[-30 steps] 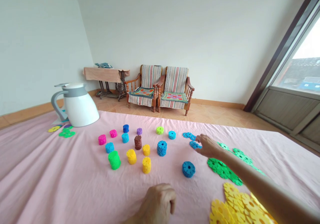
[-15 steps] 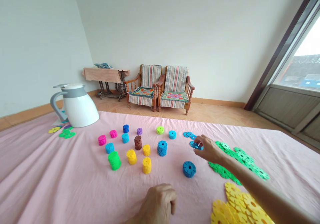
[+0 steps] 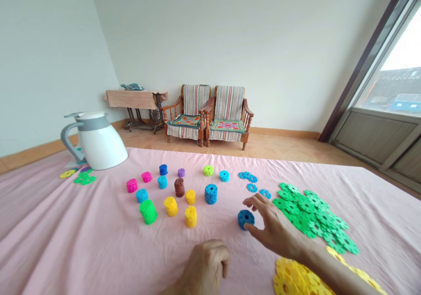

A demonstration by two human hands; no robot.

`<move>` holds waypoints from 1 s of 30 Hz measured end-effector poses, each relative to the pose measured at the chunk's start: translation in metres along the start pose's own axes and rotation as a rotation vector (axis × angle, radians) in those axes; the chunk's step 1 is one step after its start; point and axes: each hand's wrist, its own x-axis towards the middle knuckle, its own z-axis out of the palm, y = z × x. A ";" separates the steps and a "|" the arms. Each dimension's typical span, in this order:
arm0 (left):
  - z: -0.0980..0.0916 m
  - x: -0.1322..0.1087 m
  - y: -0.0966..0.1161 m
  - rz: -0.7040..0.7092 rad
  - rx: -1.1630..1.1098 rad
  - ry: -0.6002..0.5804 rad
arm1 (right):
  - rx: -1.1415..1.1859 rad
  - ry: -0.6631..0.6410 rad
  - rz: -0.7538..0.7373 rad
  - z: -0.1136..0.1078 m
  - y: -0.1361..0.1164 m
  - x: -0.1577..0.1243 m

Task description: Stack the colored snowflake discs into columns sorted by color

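Note:
Notched blue flower-shaped plastic discs form a short stack [image 3: 246, 219] on the pink cloth. My right hand [image 3: 274, 227] hovers at the stack's right side, thumb and fingers apart, with no disc visible between them; the thumb overlaps the stack's edge. Behind that hand lie several loose blue discs [image 3: 251, 188]. My left hand [image 3: 208, 264] rests on the cloth nearer me, fingers curled under and closed; its palm is hidden. A taller blue stack [image 3: 211, 194] stands to the left, near yellow stacks [image 3: 190, 216], a brown stack [image 3: 179, 187] and a green stack [image 3: 148, 212].
A heap of green discs [image 3: 309, 211] spreads at the right, with yellow discs [image 3: 292, 277] nearer me, partly under my right forearm. A white jug [image 3: 101, 146] stands at the back left. Beyond the pink cloth [image 3: 82, 229] are two wooden armchairs [image 3: 226, 124].
My right hand has drawn back from the loose blue discs to the short blue stack, and its fingers have spread. My left hand stays put. The view has shifted slightly.

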 end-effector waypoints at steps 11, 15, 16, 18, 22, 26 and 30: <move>-0.016 0.013 0.013 -0.060 0.012 0.181 | 0.007 -0.024 0.186 -0.009 0.011 -0.063; -0.034 0.057 0.033 -0.013 0.139 0.116 | 0.023 -0.037 0.161 -0.007 0.009 -0.076; -0.037 0.073 0.035 -0.001 0.172 0.079 | 0.027 -0.033 0.156 -0.006 0.008 -0.077; -0.039 0.110 0.034 0.005 0.256 0.022 | 0.029 -0.027 0.144 -0.005 0.007 -0.079; -0.034 0.188 0.017 -0.005 0.410 -0.060 | -0.001 -0.025 0.090 0.001 0.013 -0.080; -0.019 0.244 0.001 -0.036 0.533 -0.157 | -0.050 0.007 0.014 0.016 0.024 -0.081; -0.003 0.267 -0.009 -0.069 0.642 -0.264 | -0.109 0.094 -0.041 0.030 0.033 -0.082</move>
